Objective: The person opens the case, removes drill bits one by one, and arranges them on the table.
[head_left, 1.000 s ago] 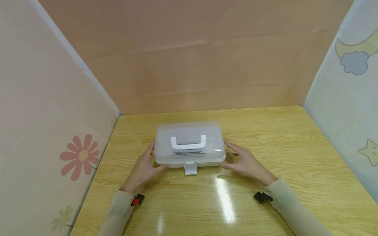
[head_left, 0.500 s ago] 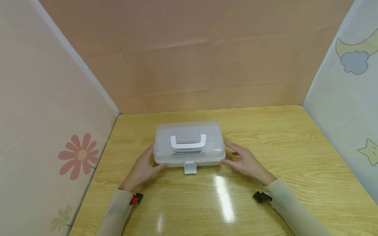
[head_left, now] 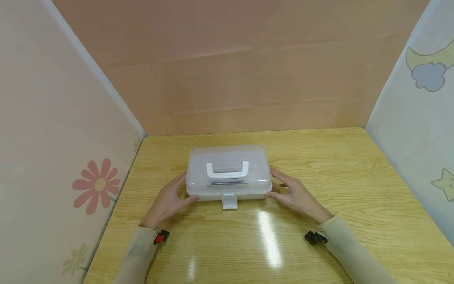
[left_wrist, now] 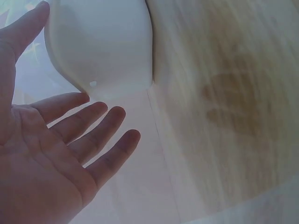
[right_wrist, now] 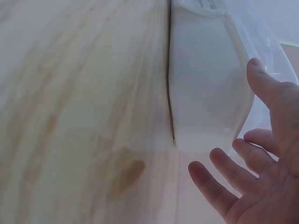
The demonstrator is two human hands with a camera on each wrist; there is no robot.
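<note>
two relaxed, flat-fingered hands, left hand (head_left: 169, 202) and right hand (head_left: 297, 196), flanking rounded translucent plastic box (head_left: 228, 173)

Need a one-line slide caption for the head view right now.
Left hand and right hand, fingers straight, flank a translucent lidded box on the wooden table.

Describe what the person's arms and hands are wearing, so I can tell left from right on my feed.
Both arms wear long, close-fitting beige sleeves to the wrist; the left hand and right hand are bare, with no gloves. The left sleeve carries a small red-and-black clip at the wrist; the right sleeve carries an all-black clip.
</note>
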